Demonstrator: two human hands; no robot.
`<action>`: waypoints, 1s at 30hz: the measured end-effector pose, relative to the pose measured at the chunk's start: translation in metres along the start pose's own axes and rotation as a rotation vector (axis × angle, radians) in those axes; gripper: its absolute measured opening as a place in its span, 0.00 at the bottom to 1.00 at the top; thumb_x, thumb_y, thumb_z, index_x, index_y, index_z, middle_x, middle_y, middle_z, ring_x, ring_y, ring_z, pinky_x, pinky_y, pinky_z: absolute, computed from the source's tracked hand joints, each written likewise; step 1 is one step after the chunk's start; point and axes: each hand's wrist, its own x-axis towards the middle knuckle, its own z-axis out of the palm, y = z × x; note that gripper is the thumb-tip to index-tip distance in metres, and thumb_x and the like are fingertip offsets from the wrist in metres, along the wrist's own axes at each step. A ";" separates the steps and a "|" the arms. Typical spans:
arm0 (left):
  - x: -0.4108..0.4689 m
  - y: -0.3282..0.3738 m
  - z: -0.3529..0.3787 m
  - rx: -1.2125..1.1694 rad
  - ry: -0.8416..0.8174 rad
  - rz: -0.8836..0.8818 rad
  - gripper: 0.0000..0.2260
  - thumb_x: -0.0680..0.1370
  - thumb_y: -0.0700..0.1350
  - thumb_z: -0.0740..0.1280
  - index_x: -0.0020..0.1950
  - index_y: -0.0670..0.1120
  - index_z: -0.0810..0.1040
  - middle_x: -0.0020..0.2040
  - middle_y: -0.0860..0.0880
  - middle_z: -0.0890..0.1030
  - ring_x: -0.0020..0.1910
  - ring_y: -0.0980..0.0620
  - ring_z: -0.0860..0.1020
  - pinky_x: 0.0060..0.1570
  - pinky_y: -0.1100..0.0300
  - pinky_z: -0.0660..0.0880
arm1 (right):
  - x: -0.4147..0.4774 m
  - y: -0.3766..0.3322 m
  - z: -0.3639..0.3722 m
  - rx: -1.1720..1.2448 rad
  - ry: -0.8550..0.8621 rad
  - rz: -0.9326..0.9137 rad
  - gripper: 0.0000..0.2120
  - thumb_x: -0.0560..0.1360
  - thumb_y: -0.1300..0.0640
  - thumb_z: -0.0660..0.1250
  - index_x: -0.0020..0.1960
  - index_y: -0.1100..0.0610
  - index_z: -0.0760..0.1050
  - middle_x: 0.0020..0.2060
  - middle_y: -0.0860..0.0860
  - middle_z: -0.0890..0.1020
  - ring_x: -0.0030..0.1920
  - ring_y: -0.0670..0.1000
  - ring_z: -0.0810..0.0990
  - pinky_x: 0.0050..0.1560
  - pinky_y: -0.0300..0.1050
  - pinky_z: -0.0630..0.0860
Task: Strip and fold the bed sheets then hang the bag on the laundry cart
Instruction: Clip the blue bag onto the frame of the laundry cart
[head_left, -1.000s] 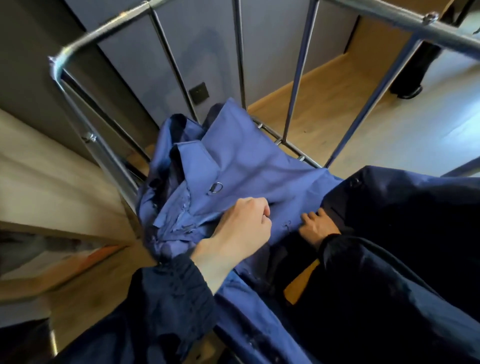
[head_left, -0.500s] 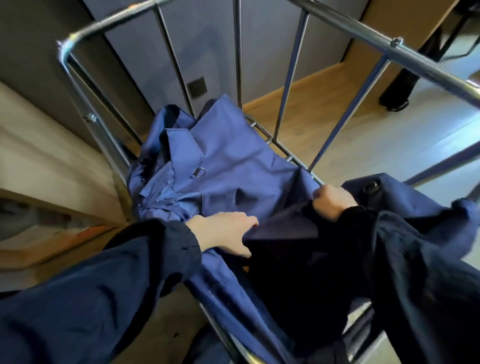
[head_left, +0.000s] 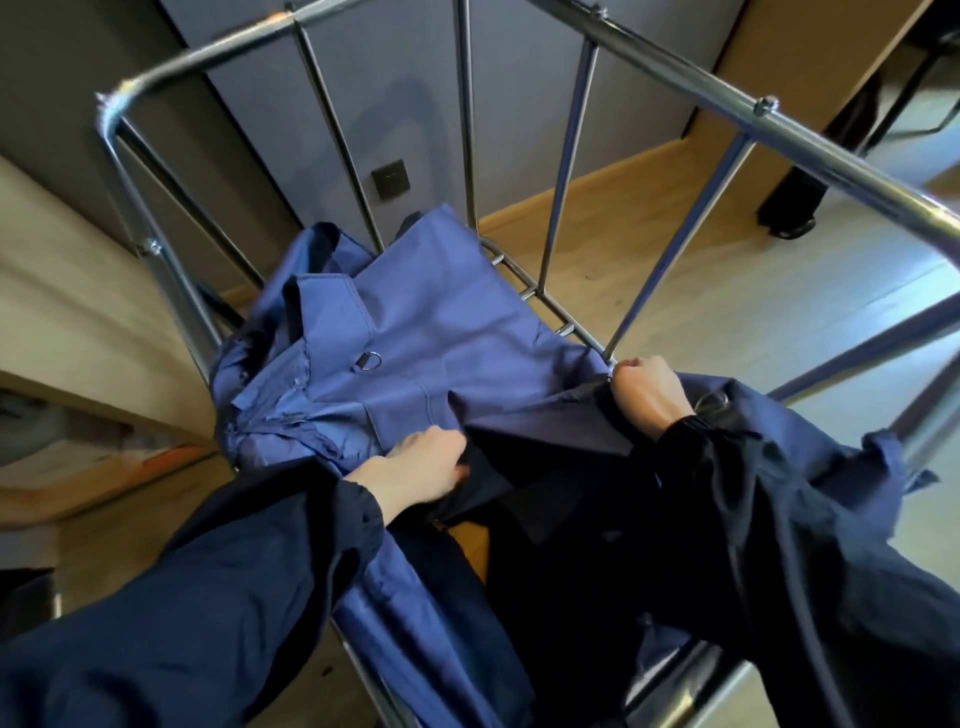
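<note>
A blue fabric laundry bag lies crumpled inside the chrome tube frame of the laundry cart, with a small metal D-ring on its upper face. My left hand grips a fold of the bag near the middle of the frame. My right hand is closed on the bag's edge by the cart's right lower rail, lifting the cloth there. Dark sleeves cover both arms and hide the bag's near part. No bed sheets are in view.
A grey wall with a dark socket plate stands behind the cart. Light wooden flooring runs to the right. A pale wooden furniture edge is close on the left. A dark chair base stands at far right.
My right hand has moved up and to the right, pulling the bag's edge toward the cart's right rail. My left hand slid down and took hold of a fold.
</note>
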 end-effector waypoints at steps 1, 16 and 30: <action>0.001 0.001 0.000 -0.074 0.058 -0.001 0.08 0.79 0.48 0.63 0.47 0.43 0.72 0.52 0.38 0.77 0.52 0.35 0.76 0.44 0.51 0.72 | -0.001 0.000 0.001 -0.036 -0.005 -0.040 0.15 0.76 0.62 0.55 0.54 0.65 0.77 0.54 0.65 0.79 0.53 0.63 0.76 0.49 0.51 0.71; 0.002 0.030 -0.019 -0.926 0.416 -0.092 0.16 0.79 0.41 0.64 0.31 0.45 0.67 0.28 0.49 0.69 0.30 0.51 0.66 0.27 0.62 0.64 | -0.085 -0.009 0.045 -0.358 0.360 -0.737 0.18 0.63 0.58 0.66 0.53 0.61 0.75 0.55 0.61 0.74 0.55 0.62 0.72 0.54 0.54 0.69; -0.005 0.030 -0.016 -1.266 0.339 -0.054 0.09 0.78 0.41 0.63 0.38 0.42 0.69 0.32 0.45 0.66 0.34 0.50 0.66 0.33 0.55 0.65 | -0.141 -0.014 0.108 0.248 -0.210 -0.116 0.10 0.74 0.51 0.68 0.37 0.52 0.71 0.33 0.47 0.76 0.41 0.50 0.75 0.40 0.41 0.67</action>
